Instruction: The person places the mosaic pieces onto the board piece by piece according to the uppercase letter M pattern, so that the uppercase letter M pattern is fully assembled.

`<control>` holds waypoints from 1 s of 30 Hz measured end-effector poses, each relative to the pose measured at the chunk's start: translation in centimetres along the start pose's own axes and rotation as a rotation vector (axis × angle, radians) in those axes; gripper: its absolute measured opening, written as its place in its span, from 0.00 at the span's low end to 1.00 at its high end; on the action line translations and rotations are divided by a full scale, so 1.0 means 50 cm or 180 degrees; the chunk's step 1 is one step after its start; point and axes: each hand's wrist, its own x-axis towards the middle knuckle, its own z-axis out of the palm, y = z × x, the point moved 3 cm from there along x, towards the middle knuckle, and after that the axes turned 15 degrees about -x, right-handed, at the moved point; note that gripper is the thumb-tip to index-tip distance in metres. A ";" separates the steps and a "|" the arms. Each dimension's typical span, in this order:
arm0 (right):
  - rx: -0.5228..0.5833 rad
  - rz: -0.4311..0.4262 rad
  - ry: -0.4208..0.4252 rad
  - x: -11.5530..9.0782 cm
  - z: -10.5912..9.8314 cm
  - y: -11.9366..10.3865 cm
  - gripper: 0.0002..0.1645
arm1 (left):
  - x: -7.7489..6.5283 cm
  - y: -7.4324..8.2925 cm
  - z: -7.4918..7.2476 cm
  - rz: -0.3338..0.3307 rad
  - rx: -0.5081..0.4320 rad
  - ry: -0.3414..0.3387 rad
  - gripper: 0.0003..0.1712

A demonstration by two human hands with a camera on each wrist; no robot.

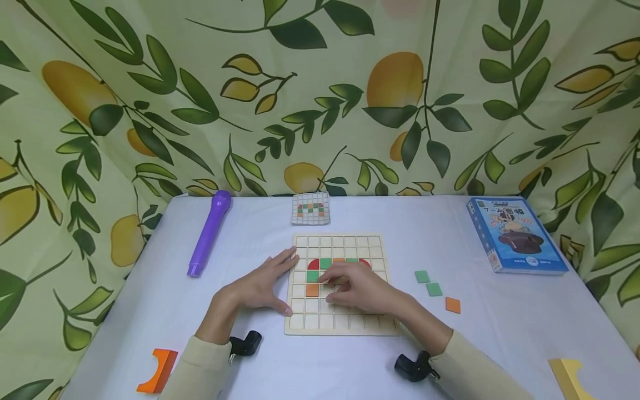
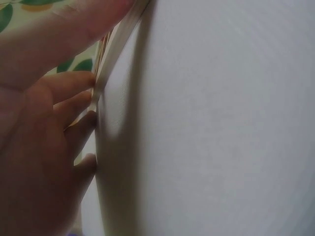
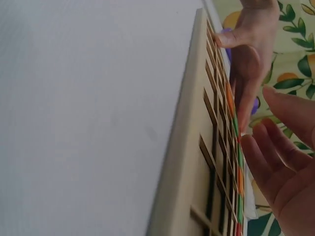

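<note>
A: What do we have before us, the largest first?

B: We have the white table (image 1: 260, 222), and on it lies flat the board (image 1: 325, 321), with coloured set tiles (image 1: 325, 263) in some of its squares.

A: And our hands?

B: Our left hand (image 1: 262, 283) is at nine o'clock of the board, its fingers and thumb spread along that edge. Our right hand (image 1: 357, 286) is above the middle of the board. Its thumb and fingers are apart, and we see no tile between them. What is under the fingertips, we cannot tell.

A: Then the card (image 1: 310, 209)?

B: It lies just beyond the board, at twelve o'clock.

A: And the smallest things?

B: Two green tiles (image 1: 434, 289) and one orange tile (image 1: 453, 305) lie on the table, off the board, at about three o'clock from our right hand. The orange one is more towards four.

A: Which hand is nearer to them?

B: The right one, clearly. We judge that a reach would depend on this sideways relation. Each tile is nearly square, without a long axis, but together they make a slanting line, from ten to four.
</note>
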 end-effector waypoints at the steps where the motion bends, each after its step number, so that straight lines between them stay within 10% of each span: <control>1: 0.0006 0.0006 -0.0006 -0.005 -0.006 0.003 0.21 | 0.000 0.000 0.000 -0.0010 -0.0002 0.0010 0.70; 30: -0.0810 0.0669 0.0516 -0.183 -0.162 0.161 0.23 | 0.000 0.005 0.004 -0.0088 0.0042 0.0055 0.71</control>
